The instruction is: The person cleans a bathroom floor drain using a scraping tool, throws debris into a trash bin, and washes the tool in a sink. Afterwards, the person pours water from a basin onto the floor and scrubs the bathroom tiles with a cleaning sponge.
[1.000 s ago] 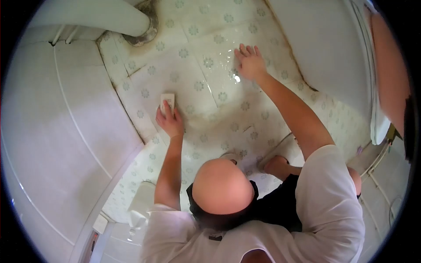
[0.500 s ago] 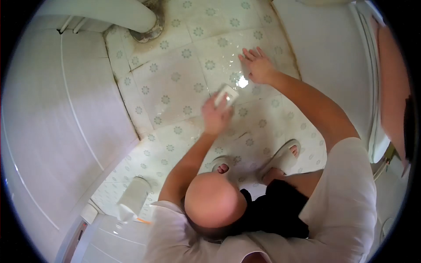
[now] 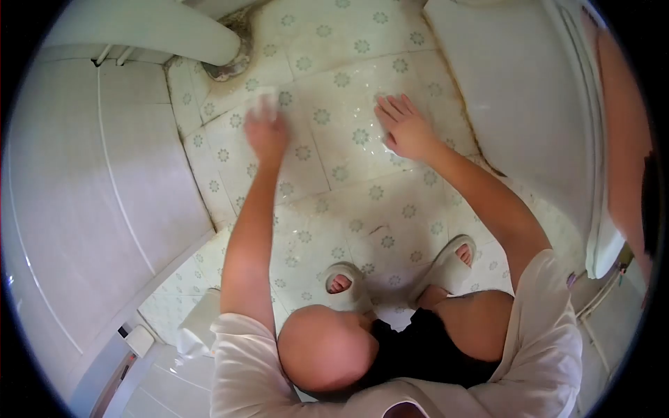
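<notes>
My left hand (image 3: 266,132) is blurred by motion over the upper left of the tiled floor (image 3: 348,167). Under its fingertips shows the pale edge of a white block (image 3: 263,94), mostly covered by the hand. To the right, my right hand (image 3: 408,129) rests flat on wet, shiny tiles with its fingers spread and nothing in them. The floor tiles are pale with green flower marks.
A thick white pipe (image 3: 174,35) meets the floor at the upper left. A white fixture (image 3: 516,90) stands at the right. White wall panels (image 3: 70,174) line the left. My slippered feet (image 3: 347,285) are below, and a white bin (image 3: 202,320) stands lower left.
My left hand swept right with the white block, then moved back left and farther up the floor. My right hand stays spread on the tiles, shifted slightly. The knees have lowered and moved left.
</notes>
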Tool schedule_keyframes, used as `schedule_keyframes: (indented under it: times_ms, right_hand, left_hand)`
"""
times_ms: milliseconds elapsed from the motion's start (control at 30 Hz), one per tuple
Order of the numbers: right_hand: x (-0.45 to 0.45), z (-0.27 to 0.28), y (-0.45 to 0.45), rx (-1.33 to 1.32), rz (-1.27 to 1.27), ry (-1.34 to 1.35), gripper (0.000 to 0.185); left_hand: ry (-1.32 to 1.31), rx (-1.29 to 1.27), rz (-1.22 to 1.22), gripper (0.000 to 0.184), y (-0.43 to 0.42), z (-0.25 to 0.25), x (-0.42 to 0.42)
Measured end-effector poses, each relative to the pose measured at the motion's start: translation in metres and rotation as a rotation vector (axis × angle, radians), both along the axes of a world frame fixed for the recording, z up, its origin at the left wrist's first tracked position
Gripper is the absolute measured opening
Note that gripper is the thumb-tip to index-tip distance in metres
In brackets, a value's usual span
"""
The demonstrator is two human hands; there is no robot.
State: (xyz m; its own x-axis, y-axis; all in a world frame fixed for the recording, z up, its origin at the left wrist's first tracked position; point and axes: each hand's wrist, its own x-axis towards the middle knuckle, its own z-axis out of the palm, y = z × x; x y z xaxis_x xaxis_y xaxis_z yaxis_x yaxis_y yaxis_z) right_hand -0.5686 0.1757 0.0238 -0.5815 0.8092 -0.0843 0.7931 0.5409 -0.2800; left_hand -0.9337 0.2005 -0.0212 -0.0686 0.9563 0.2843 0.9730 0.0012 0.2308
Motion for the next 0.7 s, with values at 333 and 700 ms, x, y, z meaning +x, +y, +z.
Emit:
schedule_keyframes:
  times_ms: [333, 700]
  right_hand:
    - [0.122, -0.009, -0.089, 0.007, -0.544, 0.006, 0.09]
    - [0.137, -0.025, -0.102, -0.148, -0.552, -0.033, 0.109]
  left_hand:
    - [-0.34, -0.336, -0.648, 0.063, -0.079, 0.038, 0.143]
    - [-0.112, -0.391, 0.156, 0.074, 0.11, 0.024, -0.034]
